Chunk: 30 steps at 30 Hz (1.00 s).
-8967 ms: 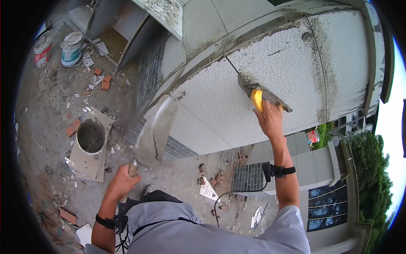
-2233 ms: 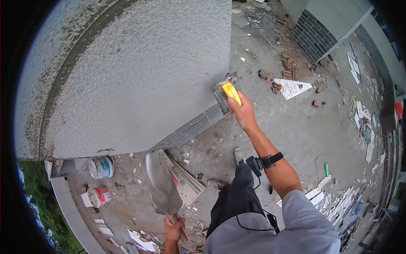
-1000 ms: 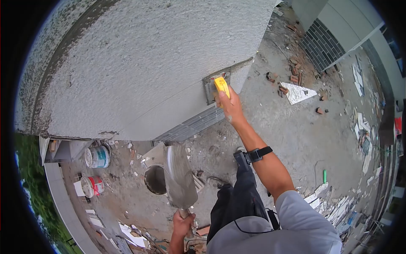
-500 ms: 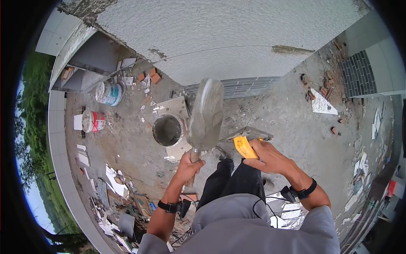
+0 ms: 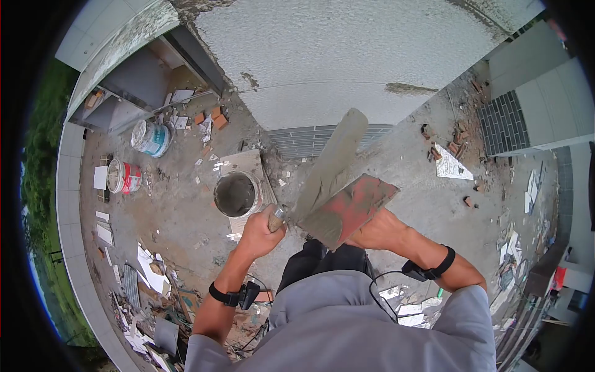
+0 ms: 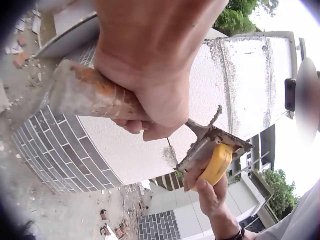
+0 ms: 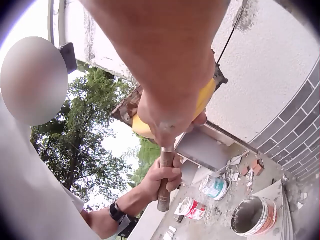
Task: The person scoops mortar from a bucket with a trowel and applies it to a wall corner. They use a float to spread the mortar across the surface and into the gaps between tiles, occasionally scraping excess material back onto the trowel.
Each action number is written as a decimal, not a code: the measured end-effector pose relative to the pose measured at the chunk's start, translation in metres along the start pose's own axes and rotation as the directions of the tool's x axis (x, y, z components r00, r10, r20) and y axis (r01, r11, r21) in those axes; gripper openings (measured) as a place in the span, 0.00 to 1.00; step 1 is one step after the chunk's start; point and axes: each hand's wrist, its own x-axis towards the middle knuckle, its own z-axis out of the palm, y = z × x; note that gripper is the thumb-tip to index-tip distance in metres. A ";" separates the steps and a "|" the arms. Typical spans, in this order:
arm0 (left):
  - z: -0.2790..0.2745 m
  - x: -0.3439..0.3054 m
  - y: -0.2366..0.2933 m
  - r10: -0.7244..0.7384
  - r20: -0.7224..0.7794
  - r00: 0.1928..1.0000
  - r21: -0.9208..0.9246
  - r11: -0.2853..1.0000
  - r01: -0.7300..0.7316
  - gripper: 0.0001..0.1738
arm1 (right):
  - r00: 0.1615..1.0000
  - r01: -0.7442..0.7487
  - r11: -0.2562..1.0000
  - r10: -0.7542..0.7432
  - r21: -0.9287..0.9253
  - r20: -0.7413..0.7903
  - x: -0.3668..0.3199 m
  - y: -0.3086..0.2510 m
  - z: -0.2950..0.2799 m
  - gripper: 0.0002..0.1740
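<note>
My left hand (image 5: 260, 234) grips a trowel by its worn wooden handle (image 6: 95, 92). The trowel's long blade (image 5: 334, 152), coated in grey mortar, slants up to the right before my body. In my right hand (image 5: 381, 230) is a plastering float (image 5: 356, 208), its red face turned up and smeared with mortar. The float overlaps the lower part of the trowel's blade in the head view. My right fingers wrap the float's yellow handle (image 6: 217, 162), which both wrist views show. A bucket of mortar (image 5: 258, 189) stands on the ground just beyond my left hand.
A rough white wall (image 5: 347, 56) with a grey brick base (image 5: 297, 141) rises ahead; a mortar strip (image 5: 410, 88) marks its lower right. Two more buckets, one blue-labelled (image 5: 150, 139) and one red-labelled (image 5: 124, 176), stand left. Broken tiles (image 5: 152, 270) and bricks litter the ground.
The float has left the wall, come down before my body and turned from yellow handle up to red face up. The trowel has tilted to the right and now lies against the float in view.
</note>
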 end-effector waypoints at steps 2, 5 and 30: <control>-0.014 0.000 0.015 0.043 -0.013 0.999 0.004 0.999 -0.043 0.18 | 0.997 0.040 0.987 -0.049 -0.153 -0.053 -0.003 -0.005 -0.016 0.32; -0.031 -0.003 0.025 0.141 -0.006 0.990 0.119 0.983 -0.139 0.17 | 0.987 0.071 0.952 -0.110 -0.297 -0.117 -0.008 -0.018 -0.039 0.29; 0.010 -0.053 -0.074 -0.413 -0.141 0.900 0.139 0.892 0.431 0.14 | 0.949 -0.300 0.666 0.133 -0.683 -0.286 -0.041 0.272 -0.071 0.27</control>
